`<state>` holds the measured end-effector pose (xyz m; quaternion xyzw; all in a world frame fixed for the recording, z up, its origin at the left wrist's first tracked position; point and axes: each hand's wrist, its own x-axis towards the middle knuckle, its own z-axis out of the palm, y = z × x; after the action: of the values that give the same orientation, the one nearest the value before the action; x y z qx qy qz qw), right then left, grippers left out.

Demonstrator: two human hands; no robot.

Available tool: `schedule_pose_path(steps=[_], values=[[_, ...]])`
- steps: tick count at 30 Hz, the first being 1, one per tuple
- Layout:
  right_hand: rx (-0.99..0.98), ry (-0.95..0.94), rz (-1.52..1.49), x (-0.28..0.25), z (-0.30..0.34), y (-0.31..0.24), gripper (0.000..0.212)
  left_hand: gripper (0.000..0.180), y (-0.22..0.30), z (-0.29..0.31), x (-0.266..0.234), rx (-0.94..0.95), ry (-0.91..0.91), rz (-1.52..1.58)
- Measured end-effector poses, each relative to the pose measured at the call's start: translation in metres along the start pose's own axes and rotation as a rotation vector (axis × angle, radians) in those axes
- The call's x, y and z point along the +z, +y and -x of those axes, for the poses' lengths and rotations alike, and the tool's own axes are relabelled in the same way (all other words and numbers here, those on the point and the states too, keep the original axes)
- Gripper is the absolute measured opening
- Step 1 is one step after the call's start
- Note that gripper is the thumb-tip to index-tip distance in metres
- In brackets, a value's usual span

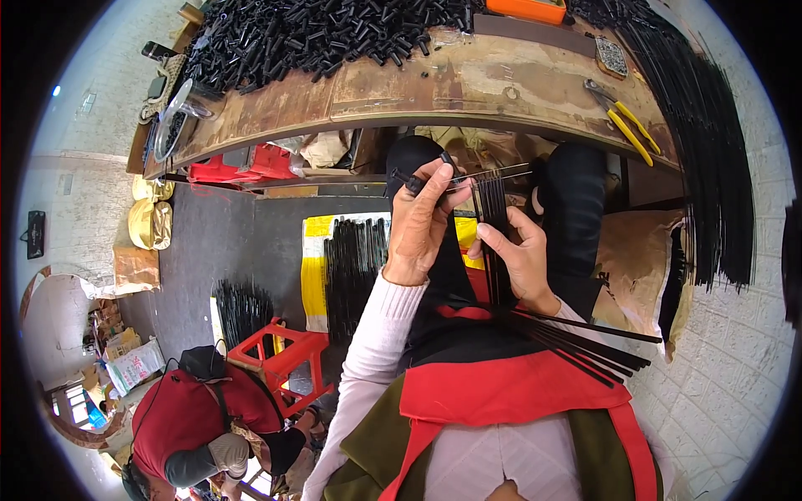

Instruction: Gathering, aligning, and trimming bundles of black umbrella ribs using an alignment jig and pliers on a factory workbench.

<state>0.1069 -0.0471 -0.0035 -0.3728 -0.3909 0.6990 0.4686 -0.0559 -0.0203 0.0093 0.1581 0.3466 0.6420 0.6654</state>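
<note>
While the right hand [526, 259] grips, in its fingers, thin, straight black rods [494, 242] at three o'clock from centre, ends fanned toward four, the left hand [422, 221] at their ten o'clock holds short black tubes [407, 179].

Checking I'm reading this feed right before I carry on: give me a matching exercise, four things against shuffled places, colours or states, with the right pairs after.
Things
1. Pliers
2. Stool
3. Bundle of thin black rods
4. Short black tubes

Places, colours, states
A. Held in the right hand
B. Heaped toward the left of the workbench
C. Yellow-handled, lying toward the workbench's right end
D. Red, beside the co-worker

Pairs: 1-C, 2-D, 3-A, 4-B
</note>
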Motion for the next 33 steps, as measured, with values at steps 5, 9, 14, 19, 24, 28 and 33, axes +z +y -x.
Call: schedule_pose_path(steps=[5, 9, 14, 19, 24, 28, 33], values=[[0.002, 0.007, -0.004, -0.0012, -0.0003, 0.0010, 0.017, 0.036, -0.0019, 0.0005, 0.0063, 0.068, -0.026, -0.038], [0.003, 0.009, -0.011, -0.0005, -0.0006, 0.0009, 0.017, 0.041, -0.0023, 0.0000, 0.0057, 0.053, -0.031, -0.016], [0.001, 0.011, -0.022, 0.0000, -0.0010, 0.0007, 0.019, 0.032, -0.0025, -0.0022, 0.0003, 0.040, -0.019, -0.012], [0.012, 0.025, -0.019, 0.0001, -0.0014, 0.0014, 0.019, 0.023, -0.0035, -0.0021, -0.0016, 0.025, 0.008, 0.025], [0.015, 0.029, -0.011, 0.0004, -0.0014, 0.0014, 0.019, 0.024, -0.0028, -0.0012, -0.0014, 0.018, 0.023, 0.009], [0.012, 0.025, -0.010, 0.0008, -0.0018, 0.0008, 0.019, 0.032, -0.0010, 0.0002, 0.0023, -0.012, 0.030, -0.025], [0.019, 0.024, -0.020, 0.0013, -0.0018, 0.0011, 0.019, 0.040, -0.0032, 0.0001, 0.0030, 0.068, -0.053, -0.051]])
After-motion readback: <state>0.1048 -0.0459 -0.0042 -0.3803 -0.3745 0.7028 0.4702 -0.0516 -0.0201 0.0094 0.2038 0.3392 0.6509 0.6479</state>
